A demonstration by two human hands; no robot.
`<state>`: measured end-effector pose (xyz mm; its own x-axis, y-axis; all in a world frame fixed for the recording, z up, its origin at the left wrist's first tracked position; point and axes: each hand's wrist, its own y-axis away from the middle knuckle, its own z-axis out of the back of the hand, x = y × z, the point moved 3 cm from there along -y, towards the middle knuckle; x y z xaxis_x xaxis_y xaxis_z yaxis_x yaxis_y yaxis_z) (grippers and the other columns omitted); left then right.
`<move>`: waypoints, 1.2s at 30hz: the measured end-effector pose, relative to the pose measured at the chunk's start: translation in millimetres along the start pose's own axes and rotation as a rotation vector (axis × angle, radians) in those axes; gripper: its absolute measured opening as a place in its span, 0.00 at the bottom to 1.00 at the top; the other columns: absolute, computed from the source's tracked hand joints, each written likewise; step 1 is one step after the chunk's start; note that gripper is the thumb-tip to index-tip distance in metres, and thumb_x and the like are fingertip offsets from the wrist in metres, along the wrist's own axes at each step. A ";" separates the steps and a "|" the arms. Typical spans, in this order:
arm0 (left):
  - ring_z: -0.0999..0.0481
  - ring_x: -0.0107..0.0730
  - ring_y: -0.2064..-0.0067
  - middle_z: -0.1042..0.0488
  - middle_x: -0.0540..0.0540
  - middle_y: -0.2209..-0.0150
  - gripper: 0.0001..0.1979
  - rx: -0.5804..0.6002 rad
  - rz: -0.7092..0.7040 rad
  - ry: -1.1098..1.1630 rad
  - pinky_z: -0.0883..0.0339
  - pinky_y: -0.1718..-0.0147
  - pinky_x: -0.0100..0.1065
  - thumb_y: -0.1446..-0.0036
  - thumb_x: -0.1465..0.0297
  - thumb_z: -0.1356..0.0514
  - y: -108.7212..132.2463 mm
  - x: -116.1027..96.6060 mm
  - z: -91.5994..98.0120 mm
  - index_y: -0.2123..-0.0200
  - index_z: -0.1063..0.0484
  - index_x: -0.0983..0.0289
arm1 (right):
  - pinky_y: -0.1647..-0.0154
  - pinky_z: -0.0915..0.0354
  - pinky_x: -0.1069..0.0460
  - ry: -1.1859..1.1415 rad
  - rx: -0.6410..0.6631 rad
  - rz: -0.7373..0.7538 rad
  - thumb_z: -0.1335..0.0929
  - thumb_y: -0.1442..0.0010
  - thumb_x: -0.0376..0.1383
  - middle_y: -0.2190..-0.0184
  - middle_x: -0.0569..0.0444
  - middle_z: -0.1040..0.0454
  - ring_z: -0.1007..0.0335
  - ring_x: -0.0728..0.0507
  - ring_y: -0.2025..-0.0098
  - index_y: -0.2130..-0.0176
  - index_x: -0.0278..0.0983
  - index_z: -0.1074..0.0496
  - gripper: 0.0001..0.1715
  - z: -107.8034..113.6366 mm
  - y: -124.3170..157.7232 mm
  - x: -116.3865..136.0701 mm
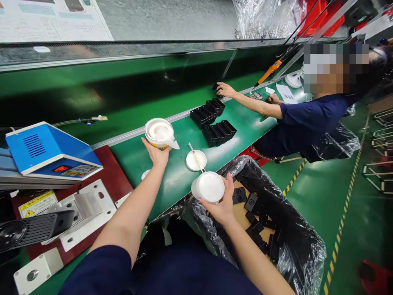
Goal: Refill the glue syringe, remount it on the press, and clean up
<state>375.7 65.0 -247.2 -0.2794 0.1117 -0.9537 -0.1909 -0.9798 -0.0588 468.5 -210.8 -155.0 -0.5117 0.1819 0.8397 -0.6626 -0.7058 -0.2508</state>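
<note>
My left hand (158,153) is wrapped around an open white tub (159,131) above the green bench; a pale, creamy-looking substance shows inside, and a white flap sticks out at its right rim. Closer to me, my right hand (222,203) grips a round white container (211,187) with translucent sides. I cannot tell whether its white round top is a lid or its contents. Between the two hands, on the bench, lies a small white dish (195,160). A thin stick or brush (196,155) rests across the dish, its near end close to the round container.
Black open boxes (218,133) stand in rows on the green bench (175,176). A plastic-lined bin (294,229) with black parts is at the front right. At left is a blue machine (52,151). A co-worker (316,110) reaches across the bench near an orange screwdriver (268,73).
</note>
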 end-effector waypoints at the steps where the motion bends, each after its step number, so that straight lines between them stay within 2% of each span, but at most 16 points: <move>1: 0.67 0.60 0.32 0.71 0.76 0.33 0.61 -0.052 0.050 -0.018 0.66 0.35 0.57 0.55 0.67 0.33 -2.9 -0.4 4.7 0.36 0.80 0.73 | 0.39 0.46 0.33 -0.029 -0.011 0.016 0.23 0.56 0.46 0.44 0.47 0.40 0.42 0.32 0.42 0.34 0.51 0.63 0.64 -7.5 -0.8 -3.3; 3: 0.65 0.57 0.31 0.68 0.71 0.32 0.54 -0.069 0.049 -0.057 0.65 0.35 0.58 0.52 0.70 0.35 13.9 -4.7 16.8 0.35 0.71 0.70 | 0.39 0.47 0.33 -0.074 -0.038 0.024 0.23 0.55 0.44 0.44 0.45 0.41 0.43 0.33 0.41 0.34 0.48 0.63 0.64 -21.4 -2.2 -11.4; 4: 0.65 0.55 0.31 0.67 0.69 0.32 0.49 0.019 -0.006 -0.065 0.63 0.35 0.58 0.50 0.72 0.38 32.4 -8.0 21.8 0.34 0.69 0.68 | 0.39 0.48 0.32 -0.086 -0.050 0.016 0.23 0.55 0.44 0.44 0.45 0.42 0.44 0.34 0.41 0.34 0.47 0.62 0.64 -27.7 -2.9 -15.8; 6: 0.51 0.50 0.33 0.53 0.63 0.33 0.43 0.162 -0.053 -0.064 0.48 0.37 0.54 0.50 0.73 0.38 81.2 -10.4 33.8 0.35 0.57 0.60 | 0.39 0.48 0.32 -0.101 -0.058 -0.004 0.23 0.55 0.43 0.42 0.43 0.44 0.45 0.34 0.40 0.34 0.45 0.62 0.64 -39.6 -3.7 -22.8; 7: 0.46 0.49 0.34 0.48 0.61 0.34 0.43 0.282 -0.081 -0.066 0.45 0.39 0.53 0.52 0.72 0.37 106.9 -10.4 37.5 0.36 0.54 0.58 | 0.38 0.48 0.33 -0.103 -0.052 -0.006 0.23 0.56 0.43 0.42 0.43 0.44 0.46 0.34 0.39 0.34 0.44 0.62 0.65 -45.4 -3.7 -24.6; 8: 0.48 0.49 0.34 0.51 0.60 0.33 0.45 0.428 -0.109 -0.099 0.45 0.39 0.53 0.51 0.70 0.37 130.7 -9.3 39.3 0.34 0.58 0.57 | 0.38 0.48 0.34 -0.100 -0.038 -0.002 0.22 0.56 0.43 0.41 0.42 0.45 0.46 0.34 0.39 0.34 0.43 0.63 0.65 -51.3 -3.1 -25.1; 9: 0.49 0.50 0.33 0.53 0.61 0.32 0.49 0.515 -0.127 -0.131 0.45 0.39 0.54 0.52 0.68 0.35 149.8 -7.4 41.0 0.34 0.62 0.57 | 0.37 0.47 0.35 -0.095 -0.017 0.009 0.22 0.56 0.44 0.41 0.42 0.45 0.46 0.35 0.38 0.34 0.42 0.63 0.66 -57.5 -1.9 -24.3; 11: 0.49 0.52 0.34 0.53 0.65 0.33 0.53 0.555 -0.195 -0.171 0.46 0.39 0.55 0.54 0.65 0.34 171.2 -4.4 42.2 0.33 0.65 0.59 | 0.37 0.46 0.38 -0.087 0.036 0.036 0.22 0.57 0.44 0.41 0.41 0.44 0.45 0.35 0.39 0.34 0.40 0.63 0.67 -70.3 2.4 -20.3; 16: 0.35 0.50 0.41 0.38 0.66 0.42 0.46 0.281 -0.315 -0.150 0.37 0.44 0.51 0.55 0.63 0.34 166.0 -0.2 39.0 0.37 0.53 0.63 | 0.37 0.45 0.39 -0.157 0.164 0.062 0.23 0.55 0.48 0.41 0.39 0.43 0.43 0.35 0.39 0.33 0.37 0.68 0.69 -88.5 12.9 -9.9; 19: 0.31 0.49 0.46 0.34 0.65 0.47 0.46 0.169 -0.297 -0.174 0.34 0.48 0.50 0.61 0.62 0.31 161.5 2.5 41.2 0.40 0.47 0.64 | 0.36 0.48 0.37 -0.118 0.289 0.138 0.24 0.53 0.49 0.36 0.37 0.51 0.51 0.33 0.35 0.33 0.37 0.66 0.67 -79.3 8.7 3.0; 21: 0.32 0.50 0.46 0.34 0.65 0.48 0.45 0.119 -0.294 -0.209 0.34 0.47 0.50 0.62 0.63 0.30 161.1 3.3 44.9 0.41 0.46 0.65 | 0.35 0.51 0.35 -0.016 0.328 0.211 0.25 0.50 0.46 0.34 0.39 0.57 0.59 0.32 0.33 0.37 0.38 0.52 0.52 -66.9 2.2 16.6; 23: 0.33 0.51 0.45 0.35 0.66 0.48 0.45 0.077 -0.327 -0.240 0.35 0.47 0.50 0.61 0.62 0.30 161.0 2.3 48.7 0.41 0.45 0.66 | 0.35 0.53 0.34 0.103 0.345 0.282 0.27 0.45 0.41 0.33 0.43 0.58 0.63 0.31 0.32 0.48 0.38 0.36 0.28 -56.5 -3.4 31.6; 25: 0.34 0.51 0.44 0.35 0.67 0.48 0.44 0.055 -0.384 -0.257 0.36 0.46 0.50 0.59 0.61 0.31 160.6 -0.3 51.3 0.41 0.46 0.67 | 0.36 0.54 0.33 0.201 0.377 0.336 0.31 0.41 0.37 0.34 0.46 0.54 0.64 0.32 0.32 0.59 0.38 0.31 0.09 -52.5 -5.6 44.1; 26: 0.35 0.51 0.44 0.36 0.67 0.47 0.44 0.048 -0.412 -0.259 0.36 0.46 0.51 0.58 0.60 0.31 160.4 -1.9 52.1 0.41 0.46 0.68 | 0.36 0.54 0.33 0.238 0.396 0.356 0.32 0.40 0.35 0.34 0.46 0.52 0.64 0.32 0.32 0.62 0.38 0.30 0.04 -52.7 -5.4 48.5; 31: 0.36 0.50 0.43 0.37 0.68 0.47 0.40 0.032 -0.493 -0.249 0.37 0.45 0.52 0.52 0.61 0.34 160.3 -7.3 56.3 0.40 0.47 0.67 | 0.41 0.48 0.32 0.348 0.492 0.351 0.34 0.39 0.33 0.35 0.45 0.50 0.65 0.31 0.32 0.65 0.37 0.29 0.03 -61.9 -0.5 54.3; 36: 0.36 0.50 0.43 0.36 0.68 0.46 0.40 0.079 -0.519 -0.249 0.37 0.46 0.52 0.52 0.59 0.35 164.0 -3.4 60.0 0.40 0.47 0.66 | 0.42 0.46 0.33 0.324 0.644 0.309 0.33 0.40 0.33 0.36 0.43 0.48 0.63 0.31 0.32 0.66 0.36 0.30 0.02 -65.8 -2.0 52.1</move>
<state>288.9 -86.1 -235.9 -0.3419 0.6188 -0.7072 -0.4288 -0.7724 -0.4685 407.1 -154.8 -142.5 -0.8210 0.0335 0.5699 -0.0670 -0.9970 -0.0379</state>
